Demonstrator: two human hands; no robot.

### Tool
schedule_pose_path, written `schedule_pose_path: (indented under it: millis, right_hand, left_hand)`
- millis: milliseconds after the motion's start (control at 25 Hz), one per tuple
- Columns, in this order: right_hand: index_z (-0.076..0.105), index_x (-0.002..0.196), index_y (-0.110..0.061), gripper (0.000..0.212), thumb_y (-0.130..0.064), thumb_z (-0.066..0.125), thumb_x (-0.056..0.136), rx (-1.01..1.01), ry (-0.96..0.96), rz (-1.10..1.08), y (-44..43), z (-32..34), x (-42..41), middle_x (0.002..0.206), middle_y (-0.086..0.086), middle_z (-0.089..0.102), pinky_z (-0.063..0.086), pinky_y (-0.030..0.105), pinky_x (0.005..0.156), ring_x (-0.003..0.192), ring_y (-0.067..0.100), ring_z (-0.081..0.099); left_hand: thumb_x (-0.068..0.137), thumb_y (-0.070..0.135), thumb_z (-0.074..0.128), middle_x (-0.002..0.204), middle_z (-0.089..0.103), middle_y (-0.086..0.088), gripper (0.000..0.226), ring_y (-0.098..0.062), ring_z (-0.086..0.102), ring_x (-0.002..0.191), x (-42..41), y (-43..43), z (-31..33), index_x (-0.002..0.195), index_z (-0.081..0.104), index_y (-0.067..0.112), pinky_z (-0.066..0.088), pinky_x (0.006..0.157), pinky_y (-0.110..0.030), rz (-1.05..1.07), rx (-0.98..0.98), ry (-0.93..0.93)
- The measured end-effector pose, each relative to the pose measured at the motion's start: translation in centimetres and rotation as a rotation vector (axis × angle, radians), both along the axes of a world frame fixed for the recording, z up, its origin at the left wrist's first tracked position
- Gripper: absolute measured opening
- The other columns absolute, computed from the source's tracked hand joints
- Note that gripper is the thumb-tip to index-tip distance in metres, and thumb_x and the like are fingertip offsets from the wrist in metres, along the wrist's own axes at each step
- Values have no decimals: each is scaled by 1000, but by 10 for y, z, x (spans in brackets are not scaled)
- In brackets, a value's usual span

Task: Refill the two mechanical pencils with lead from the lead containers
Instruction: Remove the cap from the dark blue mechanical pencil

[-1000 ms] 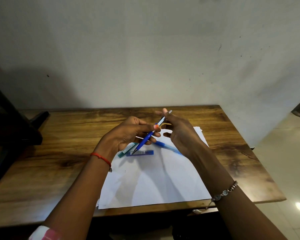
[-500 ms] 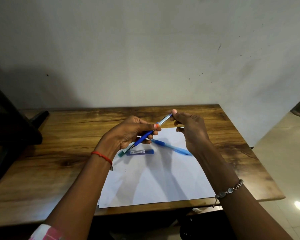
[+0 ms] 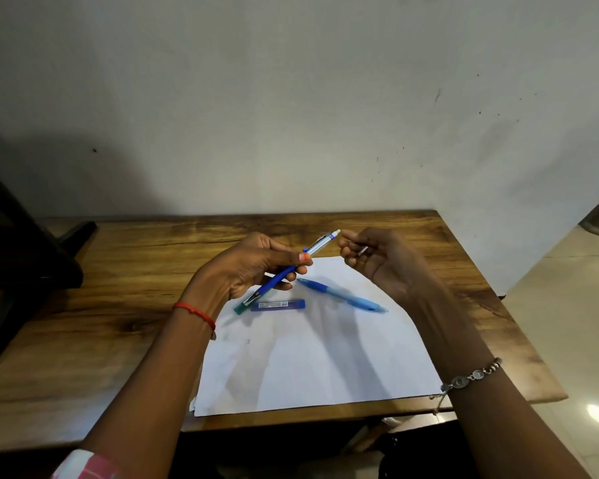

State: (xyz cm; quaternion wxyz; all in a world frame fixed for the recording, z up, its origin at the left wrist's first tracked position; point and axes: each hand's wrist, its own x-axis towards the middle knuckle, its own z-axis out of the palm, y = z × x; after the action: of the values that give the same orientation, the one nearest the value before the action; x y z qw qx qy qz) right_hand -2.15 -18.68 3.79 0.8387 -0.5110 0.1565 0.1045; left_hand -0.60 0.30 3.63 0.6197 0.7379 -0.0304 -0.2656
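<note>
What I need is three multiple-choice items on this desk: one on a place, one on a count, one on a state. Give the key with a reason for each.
1. Where does the light-blue pencil lie?
A. on the white paper
B. on bare wood
C. in a hand

2. How many pencils show?
A. one
B. two
C. three

3. What is the left hand doing?
A. resting flat
B. gripping the blue-and-silver pencil
C. holding a lead container

Key:
1 A, it lies on the sheet.
2 B, one is held and one is lying.
3 B, its fingers curl round the barrel, above the table.
</note>
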Motion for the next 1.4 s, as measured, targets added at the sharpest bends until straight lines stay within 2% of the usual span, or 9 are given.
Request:
schedule_pose_path:
  millis: [120, 240, 800, 1000, 1160, 1240, 1320, 1400]
  right_hand:
    - [64, 78, -1, 12, -4, 57, 86, -98, -56, 63, 0, -1, 1, 62, 5, 64, 47, 15, 48, 48, 8, 55]
    - [66, 77, 1, 11, -4, 61, 84, -181, -94, 42, 0, -4, 2, 59, 3, 65, 44, 14, 47, 47, 7, 52]
    - [64, 71, 3, 15, 4, 57, 84, -279, -198, -51, -3, -7, 1, 59, 7, 62, 43, 17, 45, 48, 10, 52]
    - [62, 70, 2, 19, 3, 53, 87, -230, -214, -201, -30, -6, 5, 54, 2, 64, 46, 17, 48, 49, 10, 55]
    - [55, 76, 2, 14, 5, 45, 85, -74, -39, -164, -33, -10, 4, 73, 18, 57, 50, 18, 47, 46, 14, 60]
    - [53, 82, 2, 13, 6, 40, 84, -30, 40, -177, -35, -15, 9, 80, 19, 55, 50, 17, 45, 44, 14, 61]
    - [55, 89, 6, 15, 6, 42, 83, -65, 81, -177, -39, -21, 14, 80, 18, 56, 50, 17, 45, 44, 14, 61]
    - [58, 95, 16, 19, 5, 48, 83, -238, 78, -165, -45, -25, 19, 74, 16, 55, 49, 17, 46, 48, 14, 58]
  left_hand:
    - [82, 15, 64, 58, 68, 5, 11, -6, 58, 48, 0, 0, -1, 79, 72, 9, 51, 49, -18, -7, 30, -9]
    - [83, 14, 63, 58, 68, 4, 11, -6, 57, 47, 0, 0, -1, 80, 72, 8, 51, 49, -17, -13, 40, -5]
    - [85, 16, 61, 56, 66, 6, 14, -3, 55, 47, -2, -9, 0, 80, 71, 7, 49, 48, -15, -47, -5, 3]
    - [83, 14, 63, 56, 68, 3, 12, -5, 56, 45, 3, -3, -3, 82, 71, 5, 51, 49, -16, -18, 15, 13]
    - [83, 14, 65, 59, 70, 5, 14, -2, 58, 45, 10, -15, -9, 88, 73, 4, 51, 49, -15, -14, 163, -182]
    - [81, 16, 68, 70, 71, -1, 16, -2, 59, 48, 22, -28, -14, 91, 73, 5, 50, 53, -19, -28, 262, -329]
    - [78, 19, 71, 82, 72, -9, 20, -9, 62, 57, 35, -39, -21, 94, 73, 8, 53, 61, -26, -53, 371, -452]
    - [77, 23, 72, 91, 72, -10, 23, -16, 61, 68, 46, -48, -28, 95, 74, 10, 52, 70, -33, -100, 471, -536]
